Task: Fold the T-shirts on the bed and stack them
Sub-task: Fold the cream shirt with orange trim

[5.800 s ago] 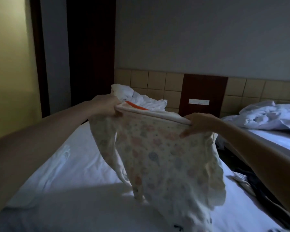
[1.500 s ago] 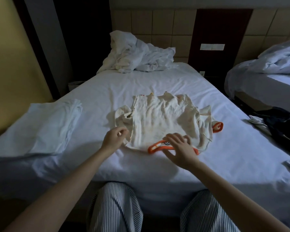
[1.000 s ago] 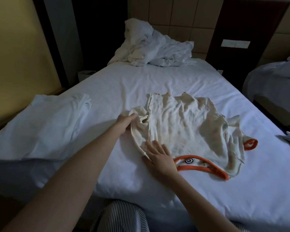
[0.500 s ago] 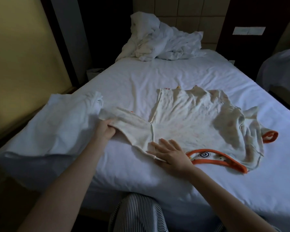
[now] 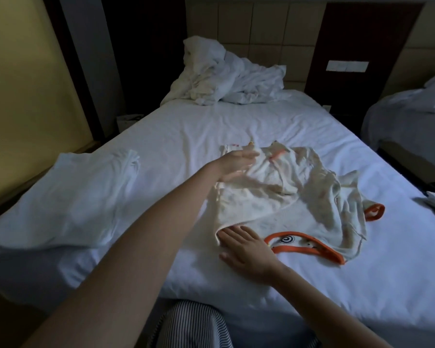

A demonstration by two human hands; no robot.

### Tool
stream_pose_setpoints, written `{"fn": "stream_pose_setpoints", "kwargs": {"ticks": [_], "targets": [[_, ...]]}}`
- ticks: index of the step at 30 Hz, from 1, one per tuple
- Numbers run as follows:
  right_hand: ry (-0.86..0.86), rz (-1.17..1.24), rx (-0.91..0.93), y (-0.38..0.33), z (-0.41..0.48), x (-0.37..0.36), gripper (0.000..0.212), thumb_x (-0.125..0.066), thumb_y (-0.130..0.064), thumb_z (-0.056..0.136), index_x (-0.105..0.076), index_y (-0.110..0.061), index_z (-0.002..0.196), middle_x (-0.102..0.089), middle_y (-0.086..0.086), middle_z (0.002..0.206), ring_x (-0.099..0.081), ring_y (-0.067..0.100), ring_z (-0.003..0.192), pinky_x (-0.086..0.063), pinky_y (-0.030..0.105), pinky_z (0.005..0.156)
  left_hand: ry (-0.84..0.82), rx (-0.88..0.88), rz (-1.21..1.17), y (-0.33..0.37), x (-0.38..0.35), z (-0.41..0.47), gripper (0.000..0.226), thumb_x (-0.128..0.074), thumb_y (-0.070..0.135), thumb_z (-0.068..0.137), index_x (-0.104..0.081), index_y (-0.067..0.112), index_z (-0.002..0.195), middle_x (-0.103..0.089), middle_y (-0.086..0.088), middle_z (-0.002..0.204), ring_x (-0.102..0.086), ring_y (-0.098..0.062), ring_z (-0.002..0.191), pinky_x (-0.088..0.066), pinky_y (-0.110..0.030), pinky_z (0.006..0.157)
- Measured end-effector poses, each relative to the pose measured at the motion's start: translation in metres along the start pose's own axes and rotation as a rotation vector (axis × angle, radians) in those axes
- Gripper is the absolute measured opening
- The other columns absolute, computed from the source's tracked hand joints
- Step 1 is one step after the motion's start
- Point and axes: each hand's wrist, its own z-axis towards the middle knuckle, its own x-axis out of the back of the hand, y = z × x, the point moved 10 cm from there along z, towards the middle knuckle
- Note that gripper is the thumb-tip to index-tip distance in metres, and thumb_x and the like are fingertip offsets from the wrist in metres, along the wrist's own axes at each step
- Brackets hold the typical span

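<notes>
A cream patterned T-shirt (image 5: pixel 299 197) with orange trim lies flat on the white bed (image 5: pixel 211 126), its orange neckline toward me. Its left sleeve and side are folded over onto the body. My left hand (image 5: pixel 232 165) hovers blurred over that folded part, fingers straight, holding nothing that I can see. My right hand (image 5: pixel 246 249) presses flat on the shirt's near left corner beside the neckline. A white garment (image 5: pixel 86 197) lies spread on the bed's left side.
A heap of crumpled white cloth (image 5: pixel 226 79) sits at the head of the bed. A second bed (image 5: pixel 412 121) stands to the right across a narrow gap. My striped trousers (image 5: pixel 194 325) touch the bed's foot.
My left hand carried the left sleeve rightward over the shirt's body and let it go. My right hand stayed pressed on the near edge.
</notes>
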Motion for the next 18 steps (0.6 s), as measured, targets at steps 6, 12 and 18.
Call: {"fn": "stream_pose_setpoints", "kwargs": {"ticks": [6,12,18], "targets": [[0.456,0.091,-0.023,0.017,-0.031,0.044,0.030,-0.043,-0.031,0.093,-0.070,-0.017,0.094,-0.071,-0.003,0.091,-0.066,0.020,0.081,-0.041,0.027,0.075,0.297,-0.161,0.551,-0.069,0.025,-0.044,0.035,-0.050,0.033,0.090,-0.066,0.011,0.112,-0.065,-0.006,0.116,-0.059,-0.020,0.108,-0.043,-0.033,0.096],[0.087,-0.096,-0.500,0.095,-0.024,0.027,0.054,-0.025,-0.046,0.093,-0.031,-0.031,0.145,-0.027,0.005,0.154,-0.024,0.034,0.140,-0.016,0.047,0.112,0.155,-0.207,1.151,-0.115,-0.021,-0.065,0.079,-0.002,0.070,0.076,-0.024,0.041,0.146,-0.022,0.009,0.156,-0.014,-0.011,0.145,-0.013,-0.034,0.116],[-0.106,0.011,-0.504,0.114,-0.040,0.014,0.052,-0.016,-0.054,0.097,-0.016,-0.038,0.147,-0.011,-0.008,0.157,-0.002,0.024,0.145,0.004,0.043,0.115,0.186,-0.177,1.210,-0.068,-0.026,-0.042,0.033,-0.039,0.037,0.095,-0.063,0.024,0.114,-0.058,-0.002,0.126,-0.049,-0.025,0.121,-0.034,-0.036,0.099]]}}
